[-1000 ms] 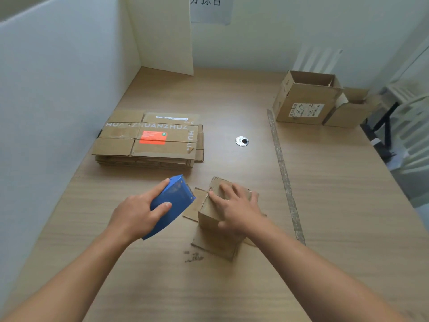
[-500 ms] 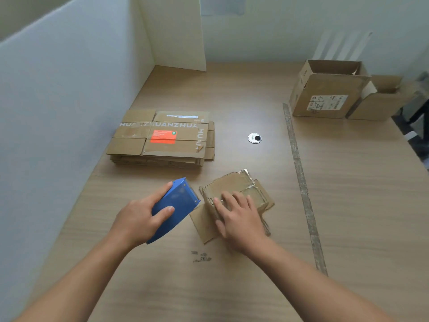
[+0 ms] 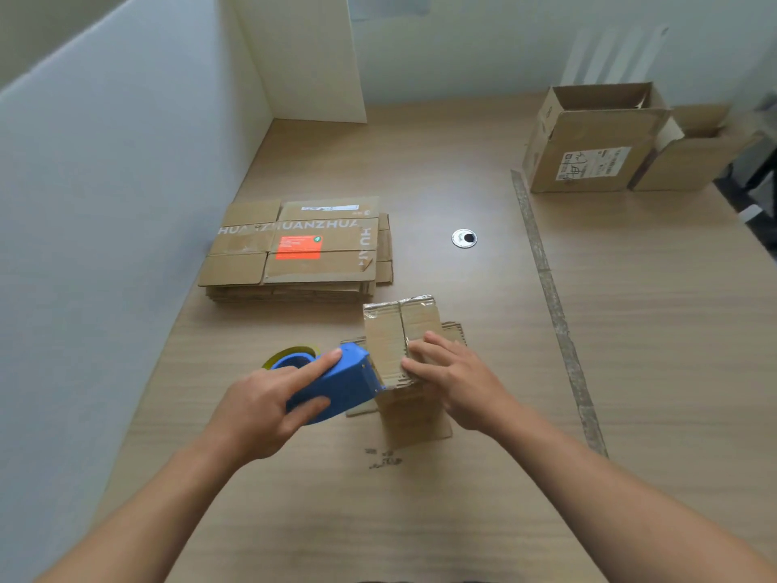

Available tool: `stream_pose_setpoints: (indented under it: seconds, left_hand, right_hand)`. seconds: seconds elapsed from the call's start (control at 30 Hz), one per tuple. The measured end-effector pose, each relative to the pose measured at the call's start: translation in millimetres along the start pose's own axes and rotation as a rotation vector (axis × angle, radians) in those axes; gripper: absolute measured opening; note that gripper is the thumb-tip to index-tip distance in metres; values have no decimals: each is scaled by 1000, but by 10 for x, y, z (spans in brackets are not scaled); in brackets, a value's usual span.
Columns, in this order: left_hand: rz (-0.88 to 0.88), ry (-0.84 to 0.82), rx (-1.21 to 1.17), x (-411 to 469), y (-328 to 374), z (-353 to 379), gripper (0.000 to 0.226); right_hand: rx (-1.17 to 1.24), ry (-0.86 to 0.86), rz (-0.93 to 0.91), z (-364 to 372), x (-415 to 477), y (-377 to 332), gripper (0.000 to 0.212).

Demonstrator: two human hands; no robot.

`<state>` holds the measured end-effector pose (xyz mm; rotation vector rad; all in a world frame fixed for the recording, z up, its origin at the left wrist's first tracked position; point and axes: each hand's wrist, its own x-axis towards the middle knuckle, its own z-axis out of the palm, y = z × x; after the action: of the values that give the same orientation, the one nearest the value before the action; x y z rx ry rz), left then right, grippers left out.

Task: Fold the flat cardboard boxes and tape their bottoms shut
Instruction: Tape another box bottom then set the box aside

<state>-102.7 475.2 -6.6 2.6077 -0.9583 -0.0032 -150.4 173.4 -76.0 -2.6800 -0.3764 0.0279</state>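
Blue tape dispenser (image 3: 340,382) gripped in the left hand (image 3: 260,406), index finger laid along its top, its nose touching the near edge of a small cardboard box (image 3: 395,334) on the wooden table (image 3: 630,372); the right hand (image 3: 454,376) presses its spread fingers on the box's closed flaps. Beyond, a stack of flat boxes (image 3: 294,250) lies left, a metal grommet (image 3: 464,238) centre, two open boxes (image 3: 588,136) far right.

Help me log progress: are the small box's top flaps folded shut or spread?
Folded shut: on the small box two flaps meet along a centre seam, pressed by the right hand.
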Motion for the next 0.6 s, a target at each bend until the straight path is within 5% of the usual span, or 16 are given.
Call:
stream_pose_setpoints:
  seconds: [0.1, 0.27, 0.43, 0.6]
  left_hand:
    - [193, 85, 77, 6, -15, 18, 51]
    - [350, 192, 176, -35, -28, 21, 48]
    - [446, 224, 238, -30, -2, -23, 43]
    - [471, 212, 233, -18, 37, -53, 43]
  right_hand:
    - [14, -70, 30, -103, 6, -34, 46]
    - [413, 165, 75, -347, 12, -283, 51]
    - [511, 71, 39, -412, 31, -434, 53]
    - [482, 155, -15, -398, 57, -543, 25]
